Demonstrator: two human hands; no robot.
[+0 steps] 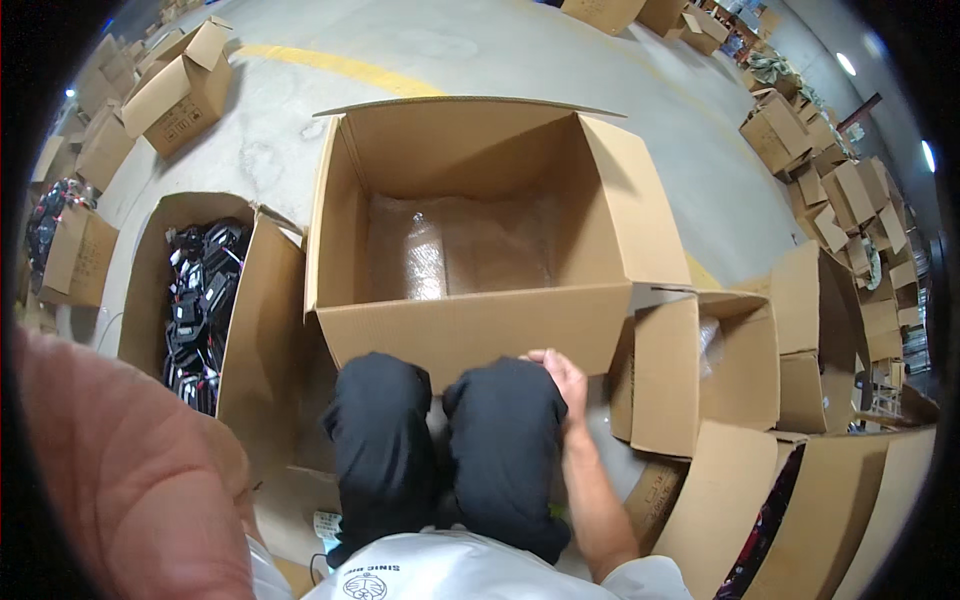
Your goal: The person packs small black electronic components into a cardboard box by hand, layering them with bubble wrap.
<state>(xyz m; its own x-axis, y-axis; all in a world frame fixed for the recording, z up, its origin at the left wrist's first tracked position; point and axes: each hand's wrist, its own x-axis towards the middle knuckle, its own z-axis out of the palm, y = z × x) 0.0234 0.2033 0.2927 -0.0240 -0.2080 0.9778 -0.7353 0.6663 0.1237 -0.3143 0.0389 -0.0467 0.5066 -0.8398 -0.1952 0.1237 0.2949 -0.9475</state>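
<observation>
— Where are our hands right now?

— Our right hand [562, 385] rests on our right knee [505, 420], just under the near wall of the big open box [470, 325]. The fingers lie curled loosely over the knee. They hold nothing.

— And our left hand [130, 470]?

— It is very close to the camera, big and blurry. We cannot tell if its fingers are open or closed.

— Why is the big box right in front of us?

— We think it sits there so we can reach in while we kneel. Its flaps stand open, and bubble wrap [455, 250] lines the bottom — soft padding, we guess.

— What is beside it?

— On our left, a box of black parts [205, 300]. On our right, a smaller box [700, 370], also open.
</observation>
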